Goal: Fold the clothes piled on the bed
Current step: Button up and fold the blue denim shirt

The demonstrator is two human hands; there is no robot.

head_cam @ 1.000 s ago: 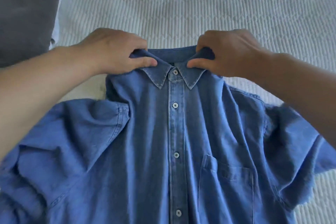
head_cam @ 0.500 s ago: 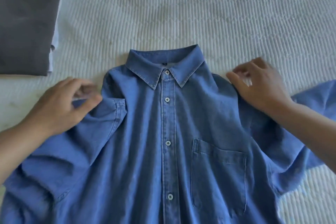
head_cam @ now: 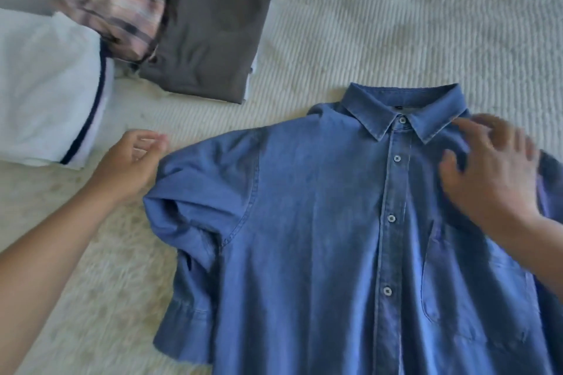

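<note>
A blue denim button-up shirt (head_cam: 320, 222) lies front up on the white quilted bed (head_cam: 396, 15), collar at the far end and chest pocket on the right. Its left sleeve is bunched and partly folded under at the shoulder. My left hand (head_cam: 131, 164) sits at the outer edge of that left shoulder, fingers loosely curled with no cloth visibly between them. My right hand (head_cam: 493, 170) rests flat on the shirt's right shoulder just beside the collar, fingers spread and blurred by motion.
A folded dark grey garment (head_cam: 213, 30) lies at the far left of the shirt. Beside it is a pink plaid garment (head_cam: 118, 0), and nearer me a white garment with a navy stripe (head_cam: 45, 85).
Both hands let go of the collar and moved outward to the shoulders. The left shoulder now lies flatter, and the view has swung left, showing the other garments.
</note>
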